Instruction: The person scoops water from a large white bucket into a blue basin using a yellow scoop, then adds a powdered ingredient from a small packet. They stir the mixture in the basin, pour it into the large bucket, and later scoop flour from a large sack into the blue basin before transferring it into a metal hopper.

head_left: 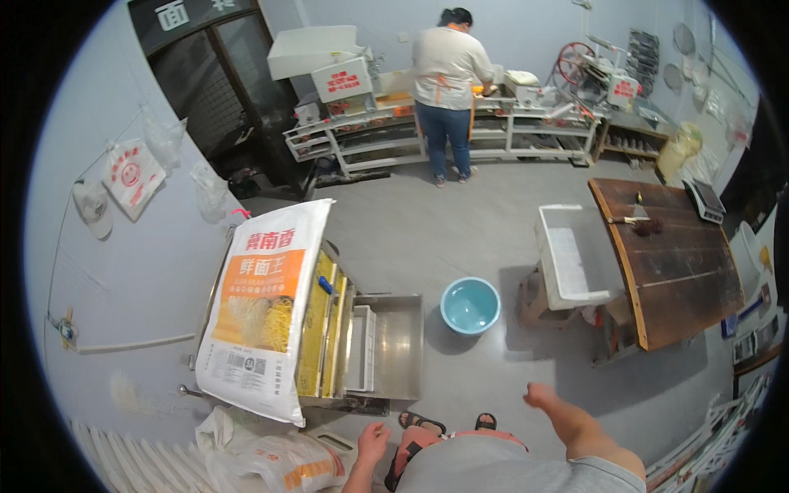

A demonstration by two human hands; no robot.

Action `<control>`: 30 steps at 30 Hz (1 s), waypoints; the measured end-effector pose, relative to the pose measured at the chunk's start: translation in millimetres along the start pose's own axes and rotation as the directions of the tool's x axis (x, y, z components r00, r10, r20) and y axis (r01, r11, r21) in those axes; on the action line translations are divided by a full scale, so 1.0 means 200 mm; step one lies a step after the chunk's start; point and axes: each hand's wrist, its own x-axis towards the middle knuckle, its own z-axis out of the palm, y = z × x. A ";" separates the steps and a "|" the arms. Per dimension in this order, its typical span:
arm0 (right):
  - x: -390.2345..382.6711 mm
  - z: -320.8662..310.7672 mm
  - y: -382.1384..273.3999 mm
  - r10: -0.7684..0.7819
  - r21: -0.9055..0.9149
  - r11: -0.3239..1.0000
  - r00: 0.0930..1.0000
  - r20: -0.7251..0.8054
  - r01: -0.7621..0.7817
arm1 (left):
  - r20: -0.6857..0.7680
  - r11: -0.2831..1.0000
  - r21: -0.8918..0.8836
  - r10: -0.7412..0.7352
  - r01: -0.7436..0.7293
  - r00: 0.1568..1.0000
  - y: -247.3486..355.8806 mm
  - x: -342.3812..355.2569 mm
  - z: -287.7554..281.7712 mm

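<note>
My left hand [375, 442] hangs low beside my body with its fingers curled in, and nothing shows in it. It is nearest to the plastic bags [283, 460] on the floor and the front of a metal machine with an open steel trough [403, 345]. My right hand [540, 396] is held out to the right over the floor, loosely closed and holding nothing visible. Ahead, between the two arms, a light blue basin [470, 306] stands on the floor. Across the machine's top lies a large white and orange sack [261, 312], apart from both hands.
A white plastic tub [567, 255] stands on a support beside a brown wooden table [670, 255], which carries a scale [705, 201] and a scraper [639, 211]. At the far wall a person [448, 82] works at a long machine line [370, 131]. Metal bars lean at the lower right.
</note>
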 end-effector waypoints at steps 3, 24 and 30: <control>0.18 -0.48 -0.46 -0.023 0.064 0.997 0.988 -0.152 0.033 | -0.142 0.934 0.224 0.312 -0.277 0.939 0.37 0.05 -0.28; 0.45 -1.38 -3.07 -0.824 0.170 0.527 0.550 -0.138 0.832 | -0.731 0.807 0.490 0.176 0.328 0.659 0.49 0.61 -1.16; 0.65 -1.58 -3.49 -0.867 0.215 0.348 0.401 -0.297 0.912 | -0.778 0.838 0.377 0.054 0.395 0.626 0.60 0.64 -1.07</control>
